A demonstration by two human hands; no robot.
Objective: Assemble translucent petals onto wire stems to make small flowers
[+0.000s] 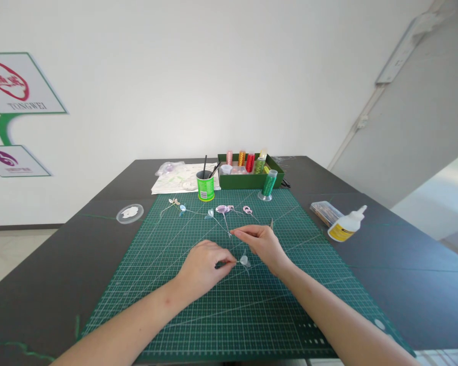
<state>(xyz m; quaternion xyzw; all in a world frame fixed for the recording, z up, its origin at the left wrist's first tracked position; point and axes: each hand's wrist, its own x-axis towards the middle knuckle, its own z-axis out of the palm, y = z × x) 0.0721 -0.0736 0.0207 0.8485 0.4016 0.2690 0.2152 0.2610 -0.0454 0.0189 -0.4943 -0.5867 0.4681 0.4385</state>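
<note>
My left hand (208, 262) is pinched around the thin stem of a pale, translucent flower (245, 261), whose petals point right over the cutting mat (198, 330). Just above and to the right, my right hand (261, 244) has thumb and forefinger pressed together at the stem end of a wire-stemmed flower; whether it grips that stem or something finer, I cannot make out. A purple flower (222, 209) and a light blue flower (210, 213) lie beyond, their stems running toward my right fingertips. Further left rests another blue flower (182, 208).
A green can (205, 188) with dark tools stands behind the flowers. Beside it sits a dark green box (248, 181) of thread spools; a green spool (269, 184) stands in front. At right are a glue bottle (347, 224) and a clear case (325, 212); at left, a small dish (137, 217).
</note>
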